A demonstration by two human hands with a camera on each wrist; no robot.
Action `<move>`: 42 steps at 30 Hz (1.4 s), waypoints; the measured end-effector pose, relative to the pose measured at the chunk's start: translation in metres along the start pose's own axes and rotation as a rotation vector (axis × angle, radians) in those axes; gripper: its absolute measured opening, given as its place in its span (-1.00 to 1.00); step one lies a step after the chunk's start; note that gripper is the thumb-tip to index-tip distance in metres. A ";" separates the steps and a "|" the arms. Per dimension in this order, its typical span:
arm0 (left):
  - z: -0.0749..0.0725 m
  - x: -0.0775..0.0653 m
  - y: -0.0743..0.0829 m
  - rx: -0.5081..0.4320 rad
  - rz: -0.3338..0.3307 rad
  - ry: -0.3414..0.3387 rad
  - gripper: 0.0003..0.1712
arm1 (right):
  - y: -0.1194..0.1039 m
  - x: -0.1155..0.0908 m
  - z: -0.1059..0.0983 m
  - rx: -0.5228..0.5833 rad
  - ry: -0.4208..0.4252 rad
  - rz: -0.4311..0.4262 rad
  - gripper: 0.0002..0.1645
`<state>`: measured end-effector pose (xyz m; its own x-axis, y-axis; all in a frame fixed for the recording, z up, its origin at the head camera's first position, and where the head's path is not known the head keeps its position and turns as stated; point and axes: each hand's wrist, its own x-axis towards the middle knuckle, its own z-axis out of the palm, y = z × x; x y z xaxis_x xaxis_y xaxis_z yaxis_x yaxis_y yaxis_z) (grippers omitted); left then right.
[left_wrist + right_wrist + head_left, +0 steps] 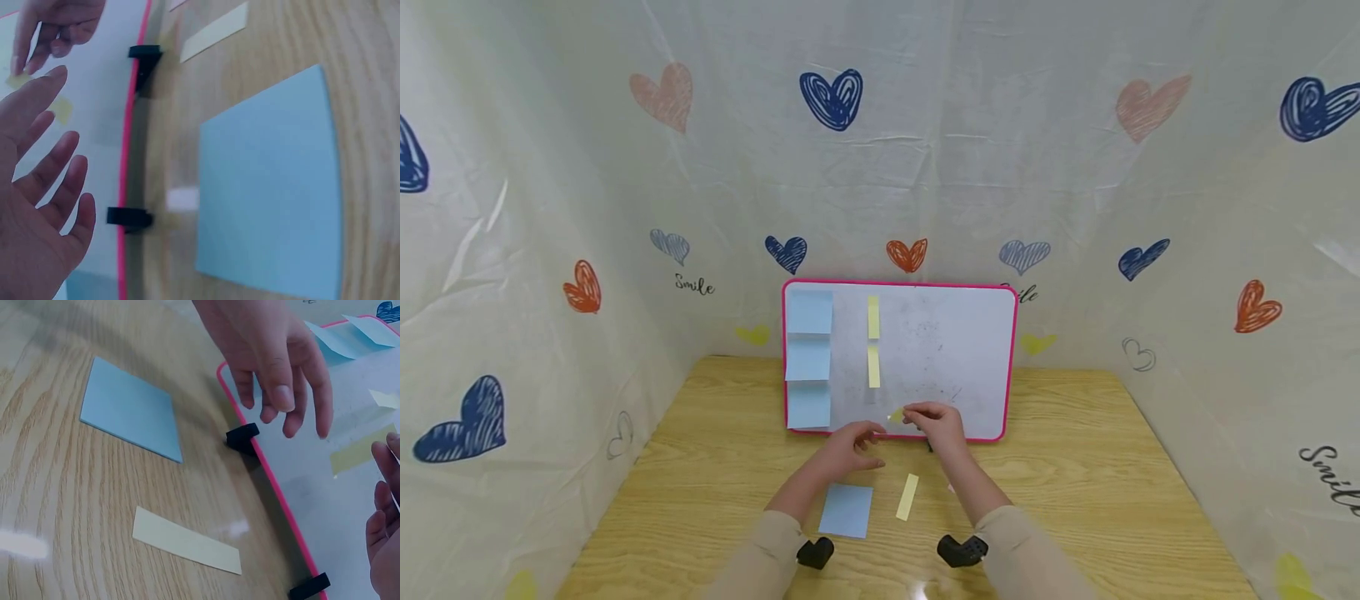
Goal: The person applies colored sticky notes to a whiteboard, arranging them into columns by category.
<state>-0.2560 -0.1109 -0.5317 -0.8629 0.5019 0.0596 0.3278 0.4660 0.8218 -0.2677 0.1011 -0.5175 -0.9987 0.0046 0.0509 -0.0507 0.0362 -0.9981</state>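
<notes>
A whiteboard (955, 333) with a pink rim stands upright on the table. My right hand (936, 423) pinches a yellow sticky strip (895, 415) at its right end, low in front of the board. Close by on the left, my left hand (847, 450) hovers at the board's bottom edge, fingers spread and loosely bent with nothing in them. Two yellow strips (873, 342) form a column on the board. Left of them, three blue sticky notes (808, 358) run down the left side, their lower edges lifting in the right wrist view.
On the wooden table lie a blue sticky-note pad (847, 511) and a yellow strip pad (907, 497). A bit of pink paper (951, 488) shows beside the right forearm. Black feet (130, 217) support the board's lower rim. Behind it hangs a heart-printed cloth (970, 167).
</notes>
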 end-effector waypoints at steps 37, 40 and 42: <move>-0.038 0.025 -0.001 -0.114 -0.224 0.297 -0.72 | 0.007 -0.013 0.047 0.055 -0.059 0.023 -0.78; -0.036 0.027 -0.004 -0.114 -0.224 0.305 -0.71 | 0.018 -0.007 0.049 0.068 -0.049 0.036 -0.81; -0.036 0.029 -0.005 -0.119 -0.228 0.311 -0.71 | 0.027 -0.003 0.050 0.068 -0.040 0.038 -0.82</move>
<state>-0.2963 -0.1246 -0.5138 -0.9895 0.1426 0.0221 0.0838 0.4430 0.8926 -0.2660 0.0522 -0.5460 -0.9993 -0.0351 0.0129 -0.0118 -0.0307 -0.9995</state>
